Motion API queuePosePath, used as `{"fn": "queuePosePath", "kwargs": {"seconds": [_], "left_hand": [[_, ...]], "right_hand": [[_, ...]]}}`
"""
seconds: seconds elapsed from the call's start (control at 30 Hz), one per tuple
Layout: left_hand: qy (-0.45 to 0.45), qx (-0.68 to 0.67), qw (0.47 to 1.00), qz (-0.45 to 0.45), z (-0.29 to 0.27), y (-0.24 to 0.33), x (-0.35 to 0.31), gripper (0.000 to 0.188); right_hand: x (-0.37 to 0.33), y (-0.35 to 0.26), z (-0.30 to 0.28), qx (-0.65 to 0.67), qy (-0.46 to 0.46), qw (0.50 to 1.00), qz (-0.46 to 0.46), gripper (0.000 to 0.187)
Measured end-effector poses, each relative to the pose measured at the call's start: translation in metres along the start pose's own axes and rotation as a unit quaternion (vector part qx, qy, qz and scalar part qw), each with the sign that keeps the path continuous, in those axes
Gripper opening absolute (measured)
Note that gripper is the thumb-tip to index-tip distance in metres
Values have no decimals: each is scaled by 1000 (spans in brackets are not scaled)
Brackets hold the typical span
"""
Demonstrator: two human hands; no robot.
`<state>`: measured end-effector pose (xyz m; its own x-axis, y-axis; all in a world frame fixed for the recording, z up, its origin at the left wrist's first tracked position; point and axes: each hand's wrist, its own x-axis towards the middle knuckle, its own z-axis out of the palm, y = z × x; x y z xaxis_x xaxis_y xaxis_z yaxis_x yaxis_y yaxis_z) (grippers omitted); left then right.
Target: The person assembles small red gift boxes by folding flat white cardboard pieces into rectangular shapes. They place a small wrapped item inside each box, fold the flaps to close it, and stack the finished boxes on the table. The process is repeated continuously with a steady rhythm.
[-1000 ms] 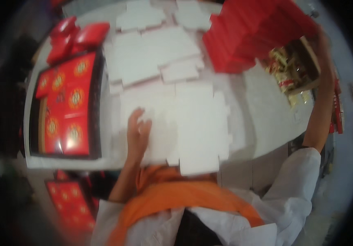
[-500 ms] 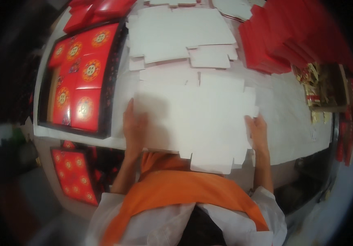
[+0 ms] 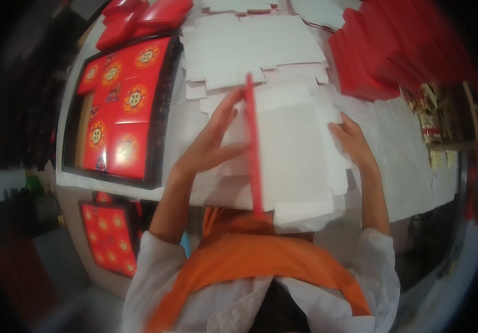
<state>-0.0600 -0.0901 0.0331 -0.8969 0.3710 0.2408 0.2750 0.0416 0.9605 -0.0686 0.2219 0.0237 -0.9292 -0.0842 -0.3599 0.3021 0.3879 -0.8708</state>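
A flat box blank (image 3: 294,150), white on its inner face, lies in front of me and partly overhangs the table's near edge. Its left panel (image 3: 253,161) stands folded up, red outer face to the left. Against that red face press the spread fingers and thumb of my left hand (image 3: 217,139), which is open. By the blank's right edge is my right hand (image 3: 353,137), open, with thumb and fingers slightly apart. Beyond it lie more white blanks (image 3: 253,47), stacked and overlapping.
To the left, a black-edged tray (image 3: 157,136) holds red boxes (image 3: 128,150) with round gold patterns. More red boxes (image 3: 164,14) lie behind it. Stacked red boxes (image 3: 355,61) stand at the far right, near a container of gold packets (image 3: 430,125). A red patterned panel (image 3: 108,236) sits below the table's left.
The blank's left part has been folded upright, showing its red side. My left hand has moved right and away from me with it. My right hand has shifted slightly away along the right edge.
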Motion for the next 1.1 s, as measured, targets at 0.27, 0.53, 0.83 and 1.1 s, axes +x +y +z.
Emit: {"fn": "queuePosePath", "kwargs": {"seconds": [0.27, 0.53, 0.83, 1.1], "left_hand": [[-89, 152, 972, -153, 30, 3, 4, 32], [-5, 119, 968, -220, 40, 0, -23, 29], [-8, 58, 970, -236, 46, 15, -20, 25], [-37, 108, 962, -246, 44, 12, -17, 18]], "right_hand": [[-15, -31, 19, 5, -166, 982, -94, 31], [-30, -43, 45, 92, -214, 972, 18, 40], [-34, -28, 59, -49, -171, 977, -121, 34], [-36, -35, 59, -50, -191, 974, -111, 35]]}}
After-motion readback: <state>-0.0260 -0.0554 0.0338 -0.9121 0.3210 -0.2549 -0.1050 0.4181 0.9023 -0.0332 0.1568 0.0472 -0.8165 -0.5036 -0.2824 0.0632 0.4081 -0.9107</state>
